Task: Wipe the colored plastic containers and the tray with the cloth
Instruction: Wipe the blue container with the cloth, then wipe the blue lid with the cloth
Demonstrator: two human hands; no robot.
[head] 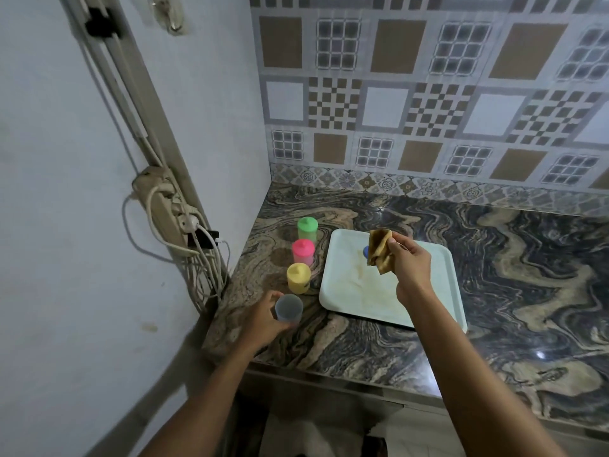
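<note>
Three lidded containers stand in a row on the marbled counter (428, 338), left of the tray (438, 291): green container (307, 229) farthest back, pink container (303, 251) in the middle, yellow container (298, 278) nearest. All three are upright and just beside one another.

Fourth container: grey-blue container (289, 307), no lid, mouth up, at the front of the row near the counter's left corner. The left hand (263, 319) grips it, fingers and thumb curled round its wall. Cannot tell whether its base touches the counter.

Right hand (412, 268) is raised over the tray, thumb and fingers pinching a crumpled ochre cloth (380, 250), which hangs bunched from the fingertips and is clear of the tray surface.

Tray: pale, rectangular, rounded corners, lying flat on the counter, just right of the yellow container. Yellowish smears show across its left and middle floor. A small blue piece (365, 250) sits on the tray, mostly hidden behind the cloth; what it is cannot be told.

Patterned tile wall (428, 94) behind; a power strip (164, 209) with plugged cables hangs on the left wall.
</note>
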